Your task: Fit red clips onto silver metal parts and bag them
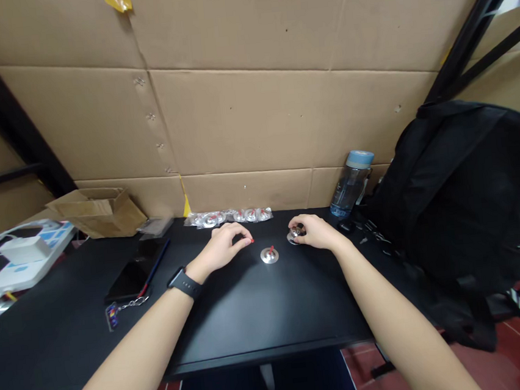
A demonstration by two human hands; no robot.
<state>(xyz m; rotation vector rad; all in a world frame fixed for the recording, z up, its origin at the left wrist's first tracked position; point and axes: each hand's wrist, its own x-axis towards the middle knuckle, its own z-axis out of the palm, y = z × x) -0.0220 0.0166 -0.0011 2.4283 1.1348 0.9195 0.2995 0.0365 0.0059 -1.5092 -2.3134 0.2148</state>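
My left hand is raised over the table, thumb and forefinger pinched on a small red piece, mostly hidden by the fingertips. Just to its right lies a round silver disc with a domed middle and a red strip standing up from it. Further right, my right hand has its fingers curled round another shiny silver disc-like piece, close to the tabletop. A flat silver rim shows below those fingers; whether it is a separate disc I cannot tell.
Several silver discs in clear wrappers lie along the cardboard wall. To the left are a phone, a keychain, a paper bag and a power strip. A water bottle and black backpack stand right.
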